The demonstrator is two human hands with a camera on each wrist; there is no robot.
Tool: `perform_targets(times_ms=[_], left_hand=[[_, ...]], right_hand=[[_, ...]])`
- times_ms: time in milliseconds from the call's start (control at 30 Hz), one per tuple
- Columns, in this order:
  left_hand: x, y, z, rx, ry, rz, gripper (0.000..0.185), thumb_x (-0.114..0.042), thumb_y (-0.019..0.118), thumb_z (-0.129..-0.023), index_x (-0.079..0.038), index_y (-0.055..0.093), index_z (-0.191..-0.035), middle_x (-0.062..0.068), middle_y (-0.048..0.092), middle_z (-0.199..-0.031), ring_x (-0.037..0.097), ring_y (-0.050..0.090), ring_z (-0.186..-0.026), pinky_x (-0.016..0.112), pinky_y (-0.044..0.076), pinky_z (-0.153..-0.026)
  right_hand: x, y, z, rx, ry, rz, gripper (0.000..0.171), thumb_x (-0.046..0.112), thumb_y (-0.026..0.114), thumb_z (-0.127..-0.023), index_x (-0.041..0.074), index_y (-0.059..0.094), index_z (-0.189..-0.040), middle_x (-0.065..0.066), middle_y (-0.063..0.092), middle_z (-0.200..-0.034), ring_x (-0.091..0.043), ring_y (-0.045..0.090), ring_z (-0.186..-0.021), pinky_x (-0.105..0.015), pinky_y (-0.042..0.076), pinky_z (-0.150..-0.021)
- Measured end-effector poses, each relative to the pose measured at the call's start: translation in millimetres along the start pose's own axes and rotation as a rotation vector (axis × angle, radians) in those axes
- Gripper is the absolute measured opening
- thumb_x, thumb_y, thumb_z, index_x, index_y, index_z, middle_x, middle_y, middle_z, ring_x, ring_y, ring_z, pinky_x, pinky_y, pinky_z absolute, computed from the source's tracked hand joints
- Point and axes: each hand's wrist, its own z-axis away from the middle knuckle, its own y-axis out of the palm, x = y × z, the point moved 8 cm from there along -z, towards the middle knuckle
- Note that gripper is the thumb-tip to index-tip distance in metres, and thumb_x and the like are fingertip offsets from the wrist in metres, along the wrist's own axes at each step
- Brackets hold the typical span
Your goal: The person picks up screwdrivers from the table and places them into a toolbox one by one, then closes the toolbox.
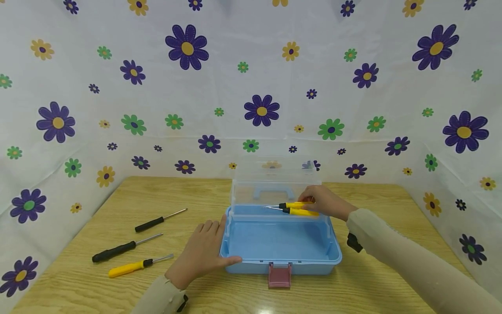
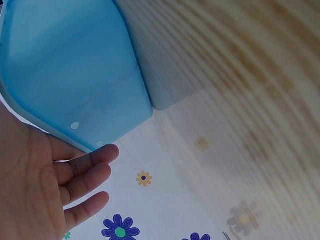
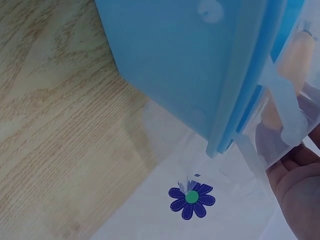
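Note:
A light blue toolbox (image 1: 280,242) stands with its clear lid (image 1: 276,174) raised and a clear tray (image 1: 251,216) lifted at the back. My right hand (image 1: 325,201) is over the tray's right end and pinches a yellow-and-black screwdriver (image 1: 294,204) by its handle. A second yellow screwdriver (image 1: 303,212) lies just in front of it, in the tray. Through the clear plastic the right wrist view shows a pale orange handle (image 3: 296,62). My left hand (image 1: 205,248) rests against the box's left side, fingers extended, thumb over the front rim; its fingers (image 2: 90,167) show beside the blue wall.
On the wooden table (image 1: 164,196) left of the box lie a small black screwdriver (image 1: 150,224), a larger black one (image 1: 114,252) and a yellow one (image 1: 127,268). A pink latch (image 1: 279,277) hangs at the box's front. Flowered cloth (image 1: 219,87) surrounds the table.

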Motion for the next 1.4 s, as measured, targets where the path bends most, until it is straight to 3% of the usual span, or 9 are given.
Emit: perform_targets(times_ms=[633, 1067, 1400], left_hand=[[-0.7, -1.3, -0.2, -0.001, 0.0, 0.004, 0.111, -0.08, 0.048, -0.073, 0.007, 0.035, -0.141, 0.015, 0.061, -0.115, 0.03, 0.055, -0.106, 0.044, 0.046, -0.091], [-1.2, -1.4, -1.0, 0.012, -0.002, -0.005, 0.112, -0.081, 0.047, -0.073, 0.007, 0.034, -0.141, 0.016, 0.06, -0.116, 0.03, 0.055, -0.107, 0.044, 0.046, -0.092], [-0.7, 0.4, -1.2, 0.02, -0.005, -0.002, 0.112, -0.081, 0.046, -0.073, 0.007, 0.034, -0.142, 0.016, 0.06, -0.116, 0.03, 0.055, -0.108, 0.044, 0.046, -0.093]], right_hand=[[-7, -4, 4, 0.008, 0.025, -0.037, 0.025, 0.008, 0.067, -0.086, 0.002, 0.066, -0.109, -0.015, 0.067, -0.107, -0.022, 0.06, -0.092, -0.039, 0.053, -0.086], [-9, -24, 21, -0.099, -0.023, -0.065, 0.031, 0.01, 0.067, -0.086, -0.001, 0.064, -0.114, -0.018, 0.065, -0.113, -0.03, 0.062, -0.098, -0.046, 0.051, -0.09], [-22, -53, 50, -0.193, -0.034, -0.062, 0.032, 0.009, 0.067, -0.086, -0.004, 0.062, -0.114, -0.021, 0.065, -0.112, -0.034, 0.063, -0.099, -0.049, 0.051, -0.088]])
